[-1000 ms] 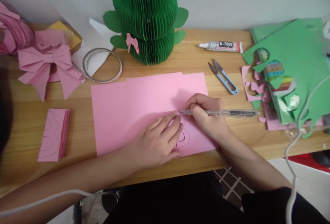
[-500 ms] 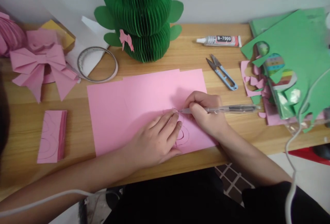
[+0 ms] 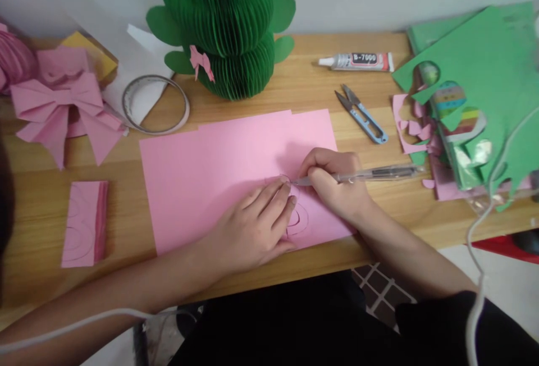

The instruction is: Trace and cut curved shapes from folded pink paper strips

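Observation:
Pink paper sheets [image 3: 181, 186] overlap on the wooden table in front of me. My left hand [image 3: 259, 223] lies flat on them, fingers stretched out towards the right. In my right hand [image 3: 337, 183] is a clear pen [image 3: 383, 173], its tip touching the paper just beyond my left fingertips. Curved dark lines [image 3: 298, 219] are drawn beside my left fingers, and part of the drawing is hidden under that hand. To the left lies a folded pink paper stack [image 3: 84, 224] with curved outlines on it.
Behind the sheets stands a green honeycomb paper tree [image 3: 236, 68]. Blue thread snips [image 3: 364, 119] and a glue tube [image 3: 357, 62] lie to its right. Green cut paper [image 3: 505, 74] is piled at the far right. A tape roll [image 3: 185, 116] and a pink paper bow [image 3: 63, 102] sit left.
The pen has traced slightly more of a small curve near my left fingertips. My left hand stays in place, and the whole view has shifted a little.

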{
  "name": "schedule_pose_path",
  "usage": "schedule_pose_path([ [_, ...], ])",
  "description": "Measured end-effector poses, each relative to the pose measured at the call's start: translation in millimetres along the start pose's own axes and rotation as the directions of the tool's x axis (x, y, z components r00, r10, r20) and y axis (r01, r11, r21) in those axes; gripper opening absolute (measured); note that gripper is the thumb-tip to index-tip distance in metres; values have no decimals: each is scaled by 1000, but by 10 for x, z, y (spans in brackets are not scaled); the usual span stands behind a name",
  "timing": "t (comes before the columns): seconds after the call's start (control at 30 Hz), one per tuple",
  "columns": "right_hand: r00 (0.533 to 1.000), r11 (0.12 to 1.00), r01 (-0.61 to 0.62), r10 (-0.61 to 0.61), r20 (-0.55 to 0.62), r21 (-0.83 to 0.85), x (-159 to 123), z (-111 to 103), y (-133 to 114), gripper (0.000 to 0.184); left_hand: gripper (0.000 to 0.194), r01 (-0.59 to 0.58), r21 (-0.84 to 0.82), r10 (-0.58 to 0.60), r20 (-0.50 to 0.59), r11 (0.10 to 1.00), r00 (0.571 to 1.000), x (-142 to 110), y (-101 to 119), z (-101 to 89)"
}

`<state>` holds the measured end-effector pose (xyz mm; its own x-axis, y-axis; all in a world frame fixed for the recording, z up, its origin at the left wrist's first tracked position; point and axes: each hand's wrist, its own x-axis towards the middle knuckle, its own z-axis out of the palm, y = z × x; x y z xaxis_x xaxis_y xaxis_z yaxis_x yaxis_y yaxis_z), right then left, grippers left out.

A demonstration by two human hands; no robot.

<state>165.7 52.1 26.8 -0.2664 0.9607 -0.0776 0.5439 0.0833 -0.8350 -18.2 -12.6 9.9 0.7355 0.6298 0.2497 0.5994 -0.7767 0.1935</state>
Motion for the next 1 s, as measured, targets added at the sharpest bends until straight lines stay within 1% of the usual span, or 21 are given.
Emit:
schedule_pose_path([
  [0.13, 1000, 1000, 2, -2, -1, -9, 1, 1, 7, 18, 57, 5, 2, -5, 15, 1000, 1000, 2, 3, -6],
  [0.5, 1000, 1000, 9, -9, 9, -17, -6, -20, 4, 19, 60, -30, 5, 30, 3, 1000, 1000, 3, -8, 19],
  [0.77, 1000, 1000, 26, -26, 0, -13, -8, -12, 11, 18, 56, -28, 1, 28, 34, 1000, 999, 3, -6, -5],
  [1.0, 999, 999, 38, -38, -11, -14, -2, -18, 23, 19, 60, -37, -11, 38, 31, 999, 999, 0, -12, -5],
])
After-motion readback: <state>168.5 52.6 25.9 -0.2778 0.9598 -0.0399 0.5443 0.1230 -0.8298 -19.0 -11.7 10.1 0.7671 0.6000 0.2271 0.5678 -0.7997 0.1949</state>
